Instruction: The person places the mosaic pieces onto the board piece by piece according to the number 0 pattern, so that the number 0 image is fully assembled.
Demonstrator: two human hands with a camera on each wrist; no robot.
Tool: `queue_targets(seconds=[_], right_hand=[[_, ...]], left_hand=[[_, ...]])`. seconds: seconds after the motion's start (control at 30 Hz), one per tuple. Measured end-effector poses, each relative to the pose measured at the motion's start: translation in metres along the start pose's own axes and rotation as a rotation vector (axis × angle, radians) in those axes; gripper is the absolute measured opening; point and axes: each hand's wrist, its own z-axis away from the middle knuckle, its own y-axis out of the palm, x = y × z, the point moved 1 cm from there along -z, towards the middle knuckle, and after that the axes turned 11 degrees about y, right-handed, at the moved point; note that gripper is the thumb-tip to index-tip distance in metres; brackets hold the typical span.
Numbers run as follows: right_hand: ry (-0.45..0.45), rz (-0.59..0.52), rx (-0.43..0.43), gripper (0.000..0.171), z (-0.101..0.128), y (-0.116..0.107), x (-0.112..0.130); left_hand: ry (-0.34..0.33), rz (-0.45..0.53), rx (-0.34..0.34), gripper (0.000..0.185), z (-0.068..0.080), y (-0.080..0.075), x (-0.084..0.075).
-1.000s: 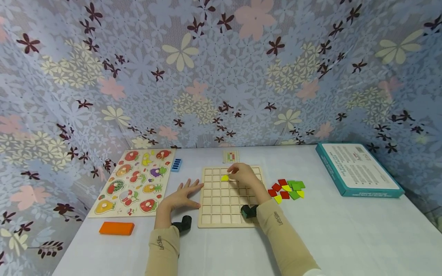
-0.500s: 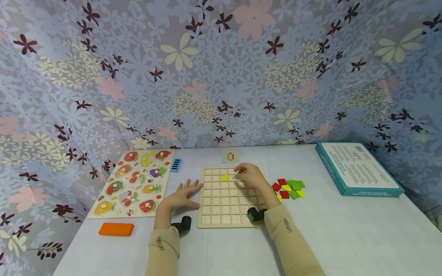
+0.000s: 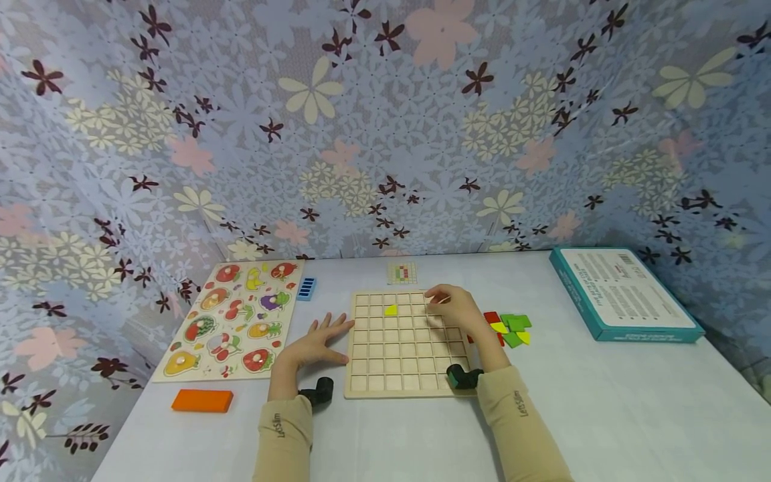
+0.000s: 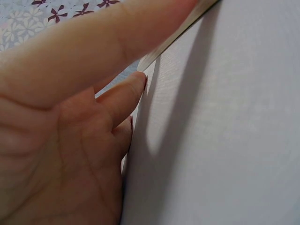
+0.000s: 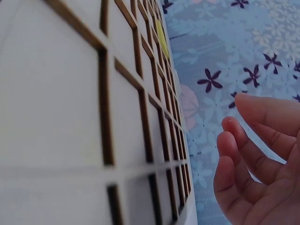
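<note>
A wooden grid board (image 3: 393, 365) lies on the table, and one yellow tile with a curved side (image 3: 391, 310) sits in a cell of its second row. My right hand (image 3: 454, 308) is over the board's far right corner. Its fingers are loosely bent with nothing between them, as the right wrist view of the hand (image 5: 262, 164) also shows. With fingers spread, my left hand (image 3: 310, 345) rests on the table, its fingertips right at the board's left edge. The left wrist view shows that hand's palm (image 4: 70, 154) and the board's edge (image 4: 173, 37) beyond the fingers.
Right of the board is a pile of red (image 3: 492, 317), green (image 3: 516, 323) and yellow tiles, partly behind my right forearm. A pattern card (image 3: 401, 273) lies behind the board. Leftward are a fruit puzzle (image 3: 241, 314), a blue piece (image 3: 306, 289) and an orange block (image 3: 202, 401); a teal box (image 3: 626, 294) is far right.
My right hand has let go of the yellow tile and moved right, away from it. The tile stays in its cell. My left hand has kept its place.
</note>
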Motion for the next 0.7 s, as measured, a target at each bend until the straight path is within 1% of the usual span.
queue_targets(seconds=[0.17,0.3,0.53,0.7], right_hand=[[-0.014,-0.034,0.012,0.03,0.0,-0.008,-0.008],[-0.026,-0.034,0.017,0.031,0.001,-0.015,-0.015],[-0.017,-0.02,0.008,0.032,0.003,-0.029,-0.026],[-0.001,-0.032,0.029,0.032,0.002,-0.039,-0.036]], left_hand=[[-0.002,0.004,-0.003,0.083,0.0,0.0,0.001],[-0.009,0.013,-0.005,0.084,0.0,0.0,0.001],[-0.005,0.001,-0.004,0.084,-0.001,0.0,0.002],[-0.003,0.012,-0.004,0.084,-0.001,0.0,0.002]])
